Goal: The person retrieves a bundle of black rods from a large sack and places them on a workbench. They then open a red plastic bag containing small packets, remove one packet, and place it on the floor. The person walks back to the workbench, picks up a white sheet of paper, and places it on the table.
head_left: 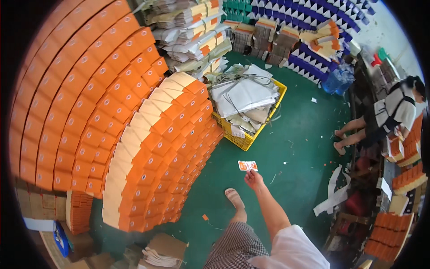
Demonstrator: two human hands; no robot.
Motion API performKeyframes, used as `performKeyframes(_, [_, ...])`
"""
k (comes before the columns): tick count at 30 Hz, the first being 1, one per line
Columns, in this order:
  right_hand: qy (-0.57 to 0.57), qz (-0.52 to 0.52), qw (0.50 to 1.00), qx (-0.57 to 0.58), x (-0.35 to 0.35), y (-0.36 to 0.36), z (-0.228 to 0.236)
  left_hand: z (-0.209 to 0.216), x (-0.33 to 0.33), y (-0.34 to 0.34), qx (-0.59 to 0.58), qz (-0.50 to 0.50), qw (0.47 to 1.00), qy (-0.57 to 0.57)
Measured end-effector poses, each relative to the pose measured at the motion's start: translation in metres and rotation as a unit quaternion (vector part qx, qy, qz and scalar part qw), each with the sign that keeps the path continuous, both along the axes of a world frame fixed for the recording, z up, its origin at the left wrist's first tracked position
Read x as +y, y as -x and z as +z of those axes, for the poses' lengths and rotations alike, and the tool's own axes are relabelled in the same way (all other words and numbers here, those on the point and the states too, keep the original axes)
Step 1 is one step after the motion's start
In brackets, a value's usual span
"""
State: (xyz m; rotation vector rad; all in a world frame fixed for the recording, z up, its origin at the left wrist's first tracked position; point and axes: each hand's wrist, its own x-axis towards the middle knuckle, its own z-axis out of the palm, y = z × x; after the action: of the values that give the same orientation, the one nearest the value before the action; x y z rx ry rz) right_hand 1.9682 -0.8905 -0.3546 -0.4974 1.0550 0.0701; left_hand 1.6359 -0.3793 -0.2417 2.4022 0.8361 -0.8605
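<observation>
Green floor (291, 134) runs through a packed workroom, littered with paper scraps and strips. To the left, tall curved stacks of flat orange cardboard boxes (85, 112) fill the view; a nearer stack of orange-and-cream folded cartons (165, 148) leans beside them. Far of centre stands a yellow plastic crate (248, 139) heaped with white and grey paper sheets. Further off lie bundled cardboard flats and a blue-and-white patterned row of cartons (309, 18).

Right hand (254, 179) reaches out over the floor, arm extended from the near edge; its fingers pinch the near edge of a small orange-and-white printed paper piece (247, 166), which is held in the air just right of the leaning cartons and near side of the crate. Grip state: clenched on the paper piece. Left hand is out of sight.

One sandalled foot (234, 197) of the wearer rests on the floor just left of the arm.

At the right, another person (385, 116) in a black-and-white top bends over a bench (403, 179) loaded with orange boxes.
</observation>
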Motion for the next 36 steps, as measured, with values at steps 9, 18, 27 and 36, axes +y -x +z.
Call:
performKeyframes(9, [-0.051, -0.086, 0.994, -0.046, -0.091, -0.216, -0.1, 0.01, -0.131, -0.097, 0.088, 0.176, 0.978, 0.072])
performKeyframes(18, [0.127, 0.347, 0.924, 0.101, -0.017, -0.103, -0.089, 0.025, -0.172, -0.065, 0.07, 0.293, 0.945, 0.128])
performKeyframes(27, [0.372, 0.79, 0.474, -0.111, 0.009, 0.057, -0.05, 0.01, -0.19, 0.081, 0.075, 0.355, 0.902, 0.236])
performKeyframes(36, [0.317, 0.784, 0.524, 0.104, -0.086, 0.061, -0.046, -0.005, -0.137, 0.06, 0.038, 0.402, 0.901, 0.159])
